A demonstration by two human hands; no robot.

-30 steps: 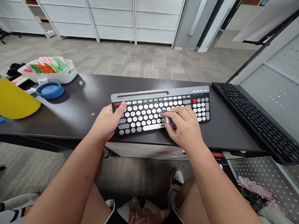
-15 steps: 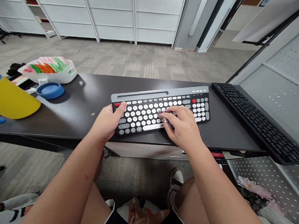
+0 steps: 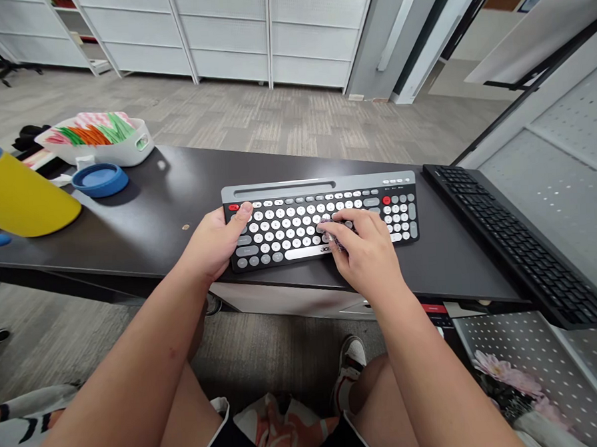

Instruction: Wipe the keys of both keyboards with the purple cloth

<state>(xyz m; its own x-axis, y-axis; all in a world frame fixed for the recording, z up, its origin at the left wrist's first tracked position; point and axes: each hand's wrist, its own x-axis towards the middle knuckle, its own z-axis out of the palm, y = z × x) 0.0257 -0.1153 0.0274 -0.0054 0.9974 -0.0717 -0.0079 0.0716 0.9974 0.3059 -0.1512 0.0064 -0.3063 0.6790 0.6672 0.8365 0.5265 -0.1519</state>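
Two hands: both of the person's bare hands rest on one keyboard, seen from above, with bare knees below.
Right grip: the right hand (image 3: pixel 369 254) has its fingers pinched together on a small striped object (image 3: pixel 335 240), purple and white. The fingers hide too much of it to tell what it is.
Contact: the object's tip sits among the round keys at mid-board, just above the space bar.
Left grip: the left hand (image 3: pixel 213 244) is clamped on the board's left end. Its thumb lies flat on the top-left keys beside a red key, and its fingers wrap the near corner. This looks like a brace that keeps the board from sliding.
Keyboard: the round-key keyboard (image 3: pixel 277 189) is dark with pale keys and a grey slotted strip along the far edge. It lies flat and square to the person, near the front edge.
Worktop: the dark worktop (image 3: pixel 167 190) carries everything.
Right side: a black keyboard (image 3: pixel 504 233) lies angled, just beside the first but apart from it.
Far left: a blue lid (image 3: pixel 100 180) sits near a white tub (image 3: pixel 141 143) of striped coloured pieces, and a yellow bottle (image 3: pixel 24 201) lies at the picture's edge, all well apart from the hands.
Lower right: a white perforated panel (image 3: pixel 536 364) carries a pink flower.
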